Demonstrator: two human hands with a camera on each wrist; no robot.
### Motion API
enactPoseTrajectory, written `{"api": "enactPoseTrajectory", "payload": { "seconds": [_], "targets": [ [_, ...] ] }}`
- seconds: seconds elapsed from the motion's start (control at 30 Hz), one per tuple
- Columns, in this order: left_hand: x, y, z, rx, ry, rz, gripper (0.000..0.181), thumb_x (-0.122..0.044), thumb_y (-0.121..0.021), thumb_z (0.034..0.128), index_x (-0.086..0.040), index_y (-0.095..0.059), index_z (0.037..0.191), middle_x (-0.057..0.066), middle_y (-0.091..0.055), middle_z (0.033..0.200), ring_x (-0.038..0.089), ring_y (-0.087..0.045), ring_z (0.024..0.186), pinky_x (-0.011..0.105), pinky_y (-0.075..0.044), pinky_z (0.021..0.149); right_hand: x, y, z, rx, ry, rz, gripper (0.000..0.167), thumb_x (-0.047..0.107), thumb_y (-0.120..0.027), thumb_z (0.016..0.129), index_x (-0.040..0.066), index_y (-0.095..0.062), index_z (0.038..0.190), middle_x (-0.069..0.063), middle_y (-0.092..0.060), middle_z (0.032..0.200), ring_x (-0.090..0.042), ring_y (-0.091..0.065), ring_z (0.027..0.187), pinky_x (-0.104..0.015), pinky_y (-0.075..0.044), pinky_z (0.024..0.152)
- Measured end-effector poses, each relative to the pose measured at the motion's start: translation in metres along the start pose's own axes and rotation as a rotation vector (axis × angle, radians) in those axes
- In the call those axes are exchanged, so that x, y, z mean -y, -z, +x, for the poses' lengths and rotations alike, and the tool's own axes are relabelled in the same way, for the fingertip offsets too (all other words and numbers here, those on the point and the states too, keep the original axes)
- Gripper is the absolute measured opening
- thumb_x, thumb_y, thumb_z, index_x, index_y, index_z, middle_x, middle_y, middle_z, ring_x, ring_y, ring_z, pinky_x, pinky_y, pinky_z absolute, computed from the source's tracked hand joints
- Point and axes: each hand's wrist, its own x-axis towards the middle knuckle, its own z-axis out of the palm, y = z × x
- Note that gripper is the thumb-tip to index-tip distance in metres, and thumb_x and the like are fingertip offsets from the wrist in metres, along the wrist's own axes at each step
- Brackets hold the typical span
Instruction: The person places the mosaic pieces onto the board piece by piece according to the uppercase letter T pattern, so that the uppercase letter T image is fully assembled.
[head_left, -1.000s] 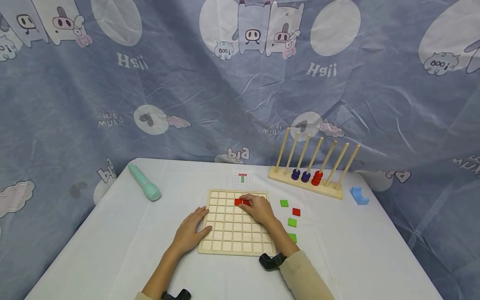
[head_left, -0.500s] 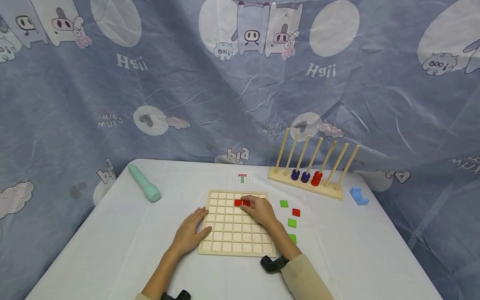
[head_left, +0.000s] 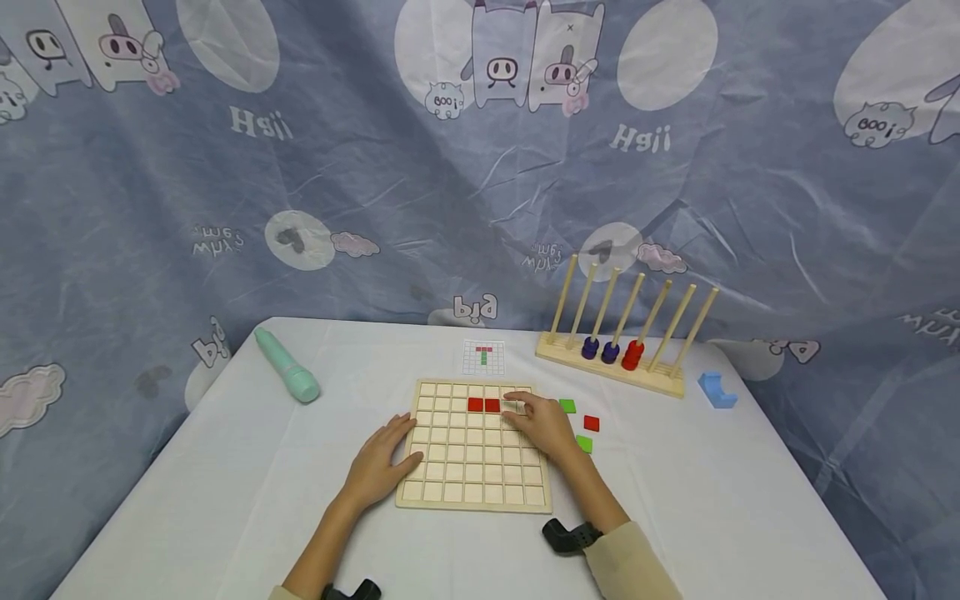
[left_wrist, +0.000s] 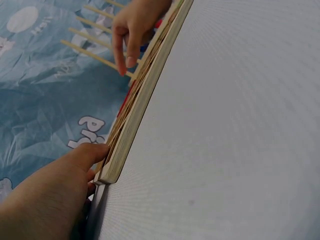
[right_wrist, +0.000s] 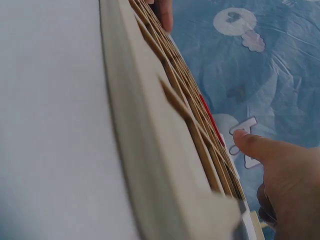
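Observation:
A wooden grid board (head_left: 463,473) lies on the table with two red square tiles (head_left: 476,405) side by side in an upper row. My left hand (head_left: 380,463) rests at the board's left edge, its thumb (left_wrist: 89,154) touching the rim in the left wrist view. Over the board's upper right, just right of the red tiles, hovers my right hand (head_left: 546,427). A gap shows between its thumb and index finger, and nothing is held there. Right of the board lie loose green tiles (head_left: 567,406) and one red tile (head_left: 592,423); the right forearm covers part of that area.
Behind the board lies a small card (head_left: 483,358) printed with a red and green T. A pegged wooden stand (head_left: 607,372) with purple and red beads stands back right, beside a blue curved piece (head_left: 717,392). A mint-green microphone-shaped object (head_left: 287,367) lies back left.
My right hand has moved right, off the second red tile, which now shows fully in its cell. The forearm now hides the lowest green tile. My left hand stays put.

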Motion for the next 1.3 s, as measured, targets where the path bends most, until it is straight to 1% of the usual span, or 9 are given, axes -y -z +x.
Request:
{"api": "enactPoseTrajectory", "payload": {
  "seconds": [0.1,0.23,0.37,0.5,0.67,0.77,0.9,1.1,1.3],
  "targets": [
    [0.0,-0.001,0.0,0.001,-0.005,0.0,0.059,-0.04,-0.062,0.086,-0.011,-0.047,0.135,0.005,-0.039,0.143,0.024,-0.029,0.134,0.047,-0.024,0.108,-0.01,0.01,-0.006,-0.03,-0.007,-0.018,0.032,0.033,-0.071,0.081,0.02,-0.068,0.11,0.007,-0.032,0.047,-0.006,-0.022,0.042,-0.023,-0.022,0.038],
    [-0.001,0.0,0.0,0.002,0.002,-0.005,0.059,-0.04,-0.062,0.086,-0.011,-0.047,0.135,0.004,-0.039,0.144,0.025,-0.029,0.134,0.049,-0.025,0.107,-0.027,0.025,-0.014,-0.072,-0.002,-0.062,0.031,0.033,-0.071,0.081,0.02,-0.068,0.109,0.008,-0.033,0.047,-0.006,-0.023,0.042,-0.023,-0.023,0.038],
    [0.0,0.0,0.0,0.005,0.007,-0.003,0.06,-0.041,-0.062,0.0861,-0.011,-0.047,0.136,0.005,-0.038,0.144,0.027,-0.03,0.134,0.053,-0.026,0.105,-0.044,0.044,-0.026,-0.11,-0.004,-0.084,0.031,0.032,-0.072,0.081,0.017,-0.069,0.108,0.009,-0.034,0.047,-0.006,-0.025,0.041,-0.024,-0.024,0.038],
    [0.0,0.001,0.0,0.012,0.006,-0.005,0.06,-0.041,-0.062,0.0865,-0.011,-0.046,0.136,0.005,-0.038,0.144,0.026,-0.029,0.134,0.053,-0.026,0.105,-0.059,0.061,-0.037,-0.153,-0.008,-0.102,0.031,0.029,-0.074,0.079,0.014,-0.07,0.105,0.009,-0.034,0.047,-0.006,-0.026,0.041,-0.024,-0.024,0.038],
    [0.0,0.002,0.0,0.006,-0.003,-0.01,0.059,-0.041,-0.062,0.0865,-0.011,-0.047,0.136,0.005,-0.039,0.143,0.026,-0.03,0.134,0.052,-0.025,0.106,-0.074,0.075,-0.048,-0.193,-0.013,-0.133,0.032,0.028,-0.077,0.076,0.013,-0.07,0.103,0.009,-0.034,0.048,-0.006,-0.026,0.043,-0.024,-0.023,0.039],
    [0.001,0.001,-0.001,0.003,-0.006,-0.014,0.06,-0.041,-0.062,0.0863,-0.011,-0.047,0.136,0.005,-0.039,0.143,0.026,-0.03,0.134,0.052,-0.026,0.106,-0.081,0.079,-0.052,-0.203,-0.025,-0.138,0.032,0.029,-0.077,0.075,0.014,-0.07,0.103,0.009,-0.033,0.047,-0.006,-0.025,0.043,-0.024,-0.021,0.038],
    [0.002,0.0,-0.001,0.002,-0.006,-0.014,0.06,-0.042,-0.061,0.0862,-0.012,-0.047,0.136,0.005,-0.039,0.143,0.026,-0.03,0.134,0.053,-0.026,0.105,-0.085,0.081,-0.055,-0.192,-0.038,-0.135,0.032,0.031,-0.076,0.077,0.014,-0.07,0.103,0.009,-0.033,0.047,-0.006,-0.025,0.042,-0.024,-0.021,0.038],
    [0.003,-0.001,-0.001,-0.004,-0.016,-0.009,0.06,-0.042,-0.062,0.086,-0.011,-0.047,0.136,0.005,-0.039,0.143,0.025,-0.03,0.134,0.051,-0.025,0.106,-0.086,0.08,-0.056,-0.179,-0.044,-0.138,0.032,0.033,-0.075,0.077,0.014,-0.07,0.103,0.008,-0.034,0.047,-0.005,-0.026,0.043,-0.024,-0.022,0.039],
    [0.002,-0.001,0.0,-0.005,-0.021,0.001,0.059,-0.04,-0.062,0.0864,-0.01,-0.047,0.135,0.006,-0.039,0.143,0.025,-0.03,0.134,0.047,-0.024,0.108,-0.086,0.08,-0.056,-0.164,-0.064,-0.135,0.033,0.034,-0.075,0.077,0.014,-0.07,0.103,0.008,-0.035,0.048,-0.004,-0.025,0.042,-0.024,-0.023,0.04]
  ]
}}
